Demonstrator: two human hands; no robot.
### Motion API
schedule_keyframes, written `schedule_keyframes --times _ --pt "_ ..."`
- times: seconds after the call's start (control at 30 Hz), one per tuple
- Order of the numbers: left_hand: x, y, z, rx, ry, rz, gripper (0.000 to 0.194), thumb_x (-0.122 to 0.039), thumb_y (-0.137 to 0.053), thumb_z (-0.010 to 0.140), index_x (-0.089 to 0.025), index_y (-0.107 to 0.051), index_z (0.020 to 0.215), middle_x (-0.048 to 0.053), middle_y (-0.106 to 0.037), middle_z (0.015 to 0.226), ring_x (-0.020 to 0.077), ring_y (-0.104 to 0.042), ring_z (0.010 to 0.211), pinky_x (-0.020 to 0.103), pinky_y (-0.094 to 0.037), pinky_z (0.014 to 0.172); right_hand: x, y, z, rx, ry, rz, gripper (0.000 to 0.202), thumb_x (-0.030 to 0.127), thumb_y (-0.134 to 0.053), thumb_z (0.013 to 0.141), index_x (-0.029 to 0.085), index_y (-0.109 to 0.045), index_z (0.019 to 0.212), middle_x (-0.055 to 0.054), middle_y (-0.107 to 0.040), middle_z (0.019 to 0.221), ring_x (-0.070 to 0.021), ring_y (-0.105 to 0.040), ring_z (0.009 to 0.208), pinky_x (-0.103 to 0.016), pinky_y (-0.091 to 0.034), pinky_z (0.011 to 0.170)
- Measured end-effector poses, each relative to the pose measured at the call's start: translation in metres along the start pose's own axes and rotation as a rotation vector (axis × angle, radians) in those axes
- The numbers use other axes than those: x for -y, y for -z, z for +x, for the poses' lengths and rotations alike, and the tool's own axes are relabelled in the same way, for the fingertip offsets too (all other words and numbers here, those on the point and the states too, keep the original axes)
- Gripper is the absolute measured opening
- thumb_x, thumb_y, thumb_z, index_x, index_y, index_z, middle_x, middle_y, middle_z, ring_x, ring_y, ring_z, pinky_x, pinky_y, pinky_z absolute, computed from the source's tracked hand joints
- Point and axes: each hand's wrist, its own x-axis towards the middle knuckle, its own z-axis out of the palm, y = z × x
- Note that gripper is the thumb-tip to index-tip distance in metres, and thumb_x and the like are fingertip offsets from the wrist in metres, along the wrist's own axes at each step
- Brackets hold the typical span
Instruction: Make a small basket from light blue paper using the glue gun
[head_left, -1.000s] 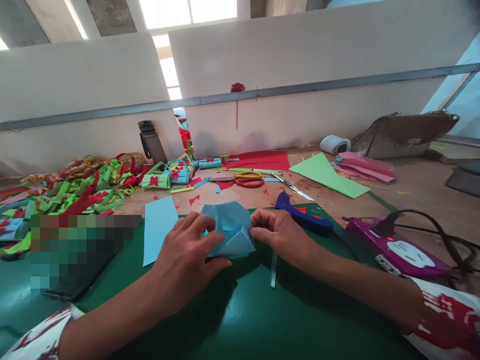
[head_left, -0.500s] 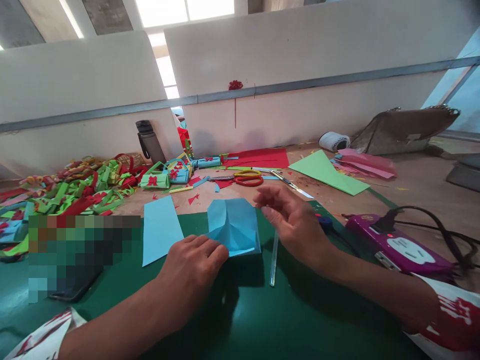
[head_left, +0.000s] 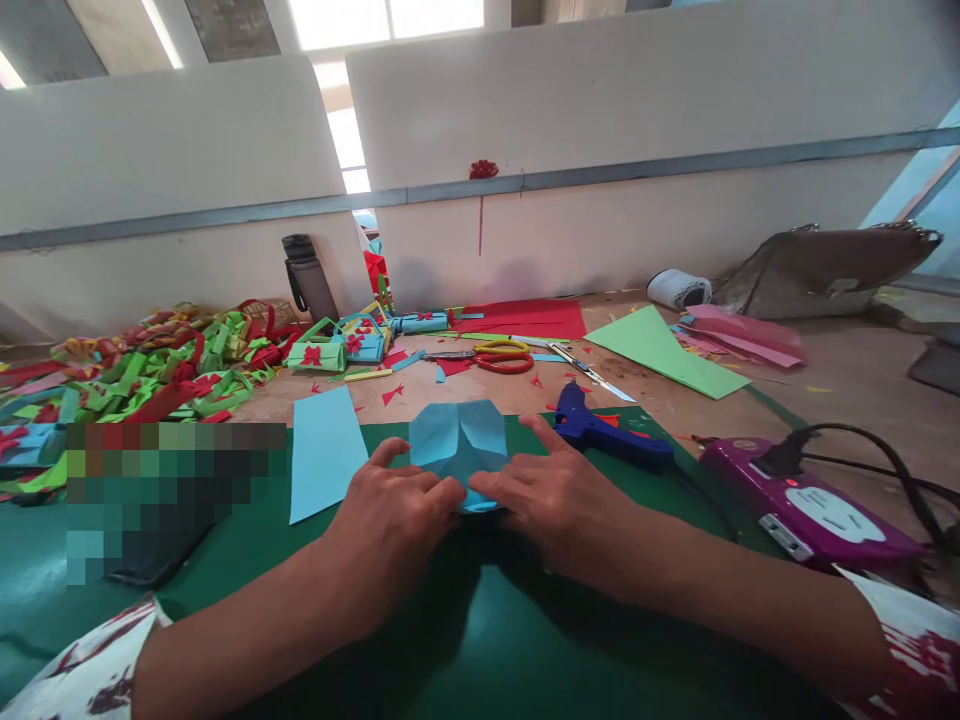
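A folded sheet of blue paper [head_left: 459, 440] stands between my hands on the green mat [head_left: 480, 640], its creased back panel raised. My left hand [head_left: 405, 510] grips its near left edge with thumb and fingers. On the near right edge, my right hand [head_left: 551, 490] presses with its thumb, the index finger pointing up and away. A flat blue paper piece [head_left: 324, 455] lies left of my left hand. Just beyond my right hand rests a blue hot glue gun [head_left: 611, 435]. My hands hide part of the folded paper's lower edge.
Scissors [head_left: 504, 362] and a cutter knife [head_left: 592, 374] lie behind the mat. Green paper [head_left: 667, 350] is farther right. A purple power strip [head_left: 810, 500] with cables stands at right. Finished small paper bags [head_left: 315, 356] and a bottle [head_left: 309, 280] are at back left.
My right hand has come down from above the paper's right side onto its near edge. The glue gun, mostly hidden before, now shows. The glue stick is no longer visible.
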Motion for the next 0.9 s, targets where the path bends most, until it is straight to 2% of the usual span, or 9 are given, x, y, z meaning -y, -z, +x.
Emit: schedule_keyframes --times 0.1,0.3,0.53,0.77,0.83,0.9 --pt "0.0007 -0.0027 -0.0017 0.054 0.015 0.013 0.016 -0.012 -0.049 0.081 -0.018 -0.054 0.067 -0.002 -0.061 0.053 0.0158 -0.059 0.05 0.047 -0.04 0.085 0.0034 0.0014 0.0025 0.05 0.038 -0.093 0.026 0.004 -0.039 0.082 0.015 -0.059 0.094 0.0 -0.06 0.06 -0.0161 -0.052 0.056 -0.051 -0.016 0.101" --pt "0.0001 -0.0061 -0.0006 0.162 -0.023 0.058 0.016 -0.009 -0.048 0.08 -0.017 -0.055 0.068 0.001 -0.063 0.054 0.0187 -0.062 0.051 0.05 -0.043 0.084 0.0062 -0.0002 0.0087 0.08 0.091 -0.199 0.027 0.004 -0.035 0.083 0.015 -0.059 0.084 0.0 -0.057 0.056 -0.0159 -0.047 0.053 -0.05 -0.018 0.101" --pt "-0.0004 -0.0043 0.0029 0.218 -0.066 0.061 0.015 -0.012 -0.052 0.081 -0.018 -0.056 0.069 0.0 -0.063 0.056 0.0179 -0.063 0.054 0.053 -0.042 0.089 0.0048 -0.0017 0.0076 0.149 0.138 -0.117 0.024 0.001 -0.04 0.078 0.016 -0.059 0.082 0.001 -0.059 0.06 -0.0148 -0.049 0.054 -0.049 -0.015 0.104" --pt "0.0021 -0.0043 0.0045 0.287 -0.06 0.07 0.017 -0.003 -0.05 0.077 -0.016 -0.056 0.067 0.001 -0.064 0.057 0.0179 -0.063 0.052 0.048 -0.048 0.084 0.0027 -0.0024 0.0092 0.073 0.132 -0.098 0.025 0.003 -0.039 0.082 0.014 -0.06 0.089 0.001 -0.058 0.06 -0.0135 -0.046 0.053 -0.047 -0.02 0.102" --pt "0.0024 -0.004 0.0038 0.292 -0.047 0.047 0.015 -0.005 -0.052 0.077 -0.016 -0.057 0.069 0.001 -0.065 0.058 0.0182 -0.063 0.053 0.048 -0.048 0.082 0.001 -0.0029 0.0091 0.075 0.125 -0.079 0.025 0.003 -0.039 0.082 0.014 -0.06 0.091 0.001 -0.059 0.061 -0.0132 -0.047 0.053 -0.047 -0.021 0.101" --pt "0.0029 0.0004 0.0027 0.245 -0.031 -0.032 0.01 -0.013 -0.056 0.079 -0.017 -0.058 0.071 0.001 -0.065 0.059 0.0184 -0.064 0.056 0.049 -0.047 0.085 -0.0007 -0.0032 0.0085 0.065 0.126 -0.067 0.026 0.002 -0.038 0.082 0.014 -0.06 0.087 0.001 -0.059 0.06 -0.0132 -0.046 0.053 -0.049 -0.02 0.102"
